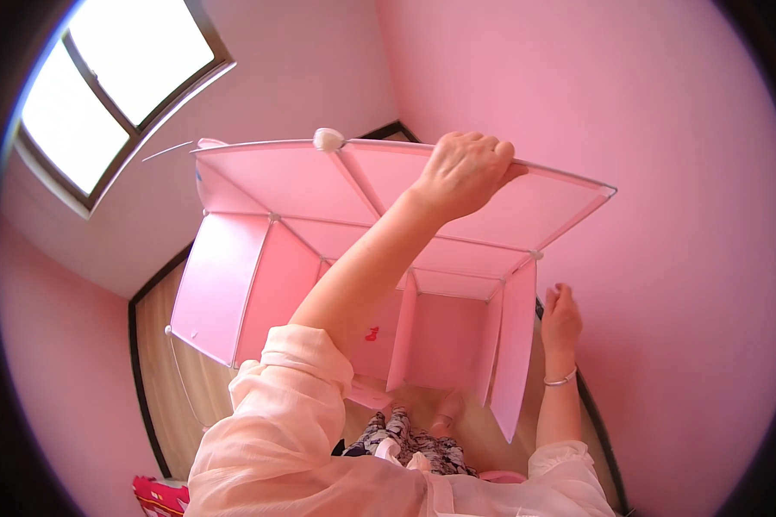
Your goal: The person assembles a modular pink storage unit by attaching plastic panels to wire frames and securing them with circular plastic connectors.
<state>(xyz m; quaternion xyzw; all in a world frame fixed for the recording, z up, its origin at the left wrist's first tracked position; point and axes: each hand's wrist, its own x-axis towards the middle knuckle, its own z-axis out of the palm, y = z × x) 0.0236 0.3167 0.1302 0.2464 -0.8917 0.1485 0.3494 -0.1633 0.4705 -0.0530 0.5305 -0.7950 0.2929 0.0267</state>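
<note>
Below our left hand point(467, 172), which grips its upper edge, we have a pink cabinet point(457, 257) of thin, shiny panels point(220, 284) joined by white knobs point(328, 140); beside it, our right hand point(561, 320) is half-curled, but we cannot tell whether it holds anything.

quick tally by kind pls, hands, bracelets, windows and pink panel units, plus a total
Hands: 2 (left hand, gripping the upper edge of the panels; right hand, lower down at the right)
Bracelet: 1
Window: 1
Pink panel unit: 1
Total: 5
</note>
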